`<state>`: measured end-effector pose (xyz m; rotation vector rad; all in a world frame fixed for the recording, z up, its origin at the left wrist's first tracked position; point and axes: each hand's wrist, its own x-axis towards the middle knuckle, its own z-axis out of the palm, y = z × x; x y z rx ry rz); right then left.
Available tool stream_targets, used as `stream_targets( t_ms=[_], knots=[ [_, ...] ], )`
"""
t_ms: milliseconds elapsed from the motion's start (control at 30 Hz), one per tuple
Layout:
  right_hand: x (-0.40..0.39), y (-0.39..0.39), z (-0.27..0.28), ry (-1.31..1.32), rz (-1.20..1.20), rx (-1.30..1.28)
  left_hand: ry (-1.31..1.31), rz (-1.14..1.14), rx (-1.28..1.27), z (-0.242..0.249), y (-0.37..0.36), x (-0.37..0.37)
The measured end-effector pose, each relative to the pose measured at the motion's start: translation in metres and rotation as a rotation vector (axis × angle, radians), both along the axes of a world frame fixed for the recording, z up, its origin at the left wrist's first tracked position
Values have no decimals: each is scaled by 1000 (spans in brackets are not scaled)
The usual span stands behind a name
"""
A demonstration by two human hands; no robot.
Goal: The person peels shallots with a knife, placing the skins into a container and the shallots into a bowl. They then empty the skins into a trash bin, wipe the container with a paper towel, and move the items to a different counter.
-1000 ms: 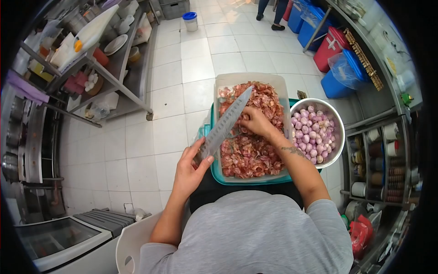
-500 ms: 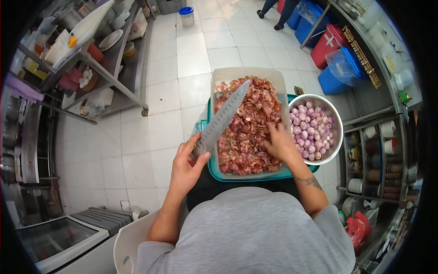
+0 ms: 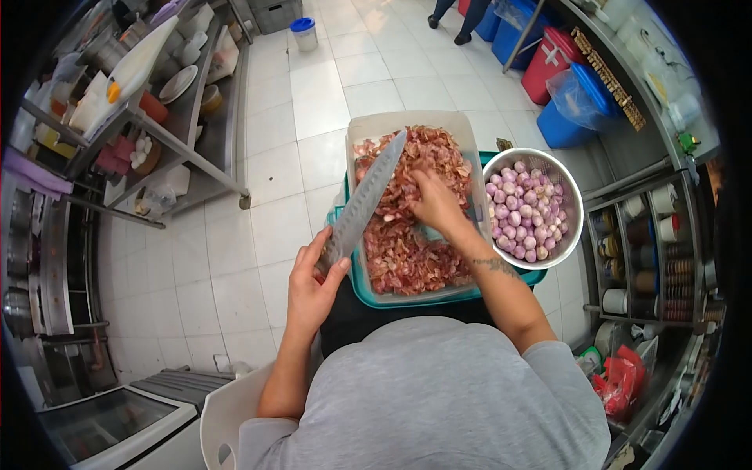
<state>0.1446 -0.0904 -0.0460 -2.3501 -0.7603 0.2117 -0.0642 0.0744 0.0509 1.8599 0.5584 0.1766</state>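
Note:
My left hand grips a large knife with a dimpled blade, its tip slanting up and right over a clear plastic tub. The handle is hidden by the hand. Loose reddish-brown shallot skins fill much of the tub. My right hand reaches into the pile, fingers curled among the skins and their tips partly covered. Right of the tub stands a metal colander full of peeled purple shallots.
A teal tray lies under the tub. Metal shelving with dishes stands at left. Blue bins and a red bin line the right side. Another person's legs are at the back. A lidded bucket stands on the tiled floor.
My right hand has moved up and left through the skins, leaving a gap in the pile near the tub's right side. My left hand still holds the knife. The view has shifted slightly.

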Motion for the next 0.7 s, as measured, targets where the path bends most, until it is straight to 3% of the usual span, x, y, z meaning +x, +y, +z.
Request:
stream_targets(
  t_ms=[133,233,300,367,467,533,633,667,700],
  knots=[
    [1,-5,38,-152,27,-18,-10,-6,21,-1,4,-1],
    [-1,-27,44,-148,396,33,-26,25,-6,-2,2,-1],
    [-18,-37,37,279,696,-67,-11,4,7,-2,2,0],
    [-59,-42,31,236,658,-249,-5,-12,12,-2,1,0],
    [-60,-38,-40,71,639,-205,-15,-18,10,-1,1,1],
    [-53,-31,-37,86,634,-173,-18,-10,8,-2,1,0],
    [-38,-27,-39,-184,510,88,8,-13,22,-4,4,-2],
    [-21,-25,-36,61,533,84,-14,0,17,-3,3,-1],
    [-21,-24,-20,-12,387,190,-33,16,11,-1,1,0]
  ],
)
